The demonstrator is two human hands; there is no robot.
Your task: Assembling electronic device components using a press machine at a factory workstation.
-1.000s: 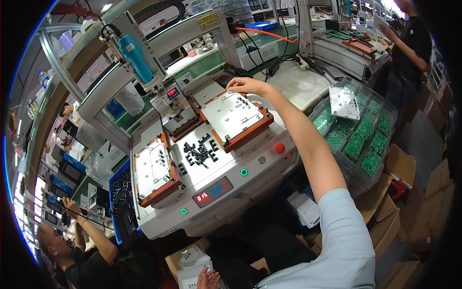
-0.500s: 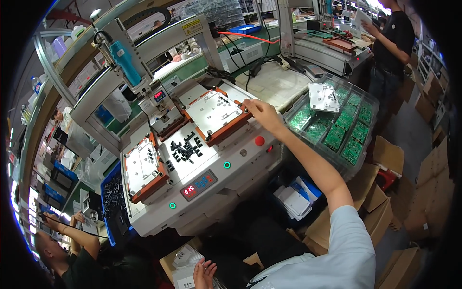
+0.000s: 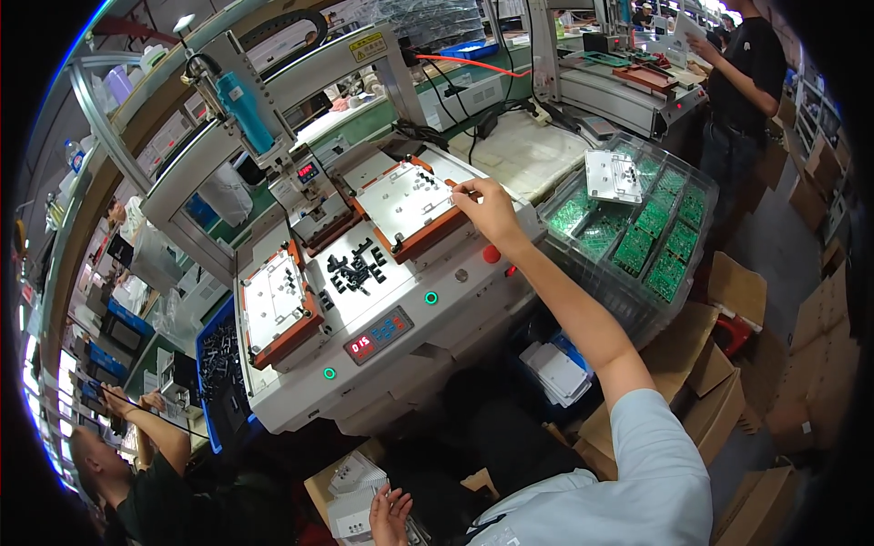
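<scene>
My right hand (image 3: 489, 211) reaches over the machine to the right corner of the right-hand fixture, an orange-brown frame (image 3: 431, 238) holding a white panel (image 3: 401, 206) with small dark parts on it. Its thumb and fingertips are pinched together at that corner; whatever lies between them is too small to make out. Low in the picture, my left hand (image 3: 391, 516) rests with its fingers loosely apart and nothing visible in them, beside a stack of white panels (image 3: 353, 517) in a carton. A second white panel (image 3: 273, 305) sits in the left fixture.
Between the fixtures lies a pile of small black parts (image 3: 355, 269). A blue screwdriver unit (image 3: 244, 114) hangs above. At right, a clear tray (image 3: 583, 244) holds green circuit boards, with a white panel on top. A blue bin (image 3: 217, 428) of black parts stands left, near a co-worker.
My right hand has shifted slightly left and its fingers bend down more tightly at the fixture's corner. My left hand stays low. The whole view has shifted a little.
</scene>
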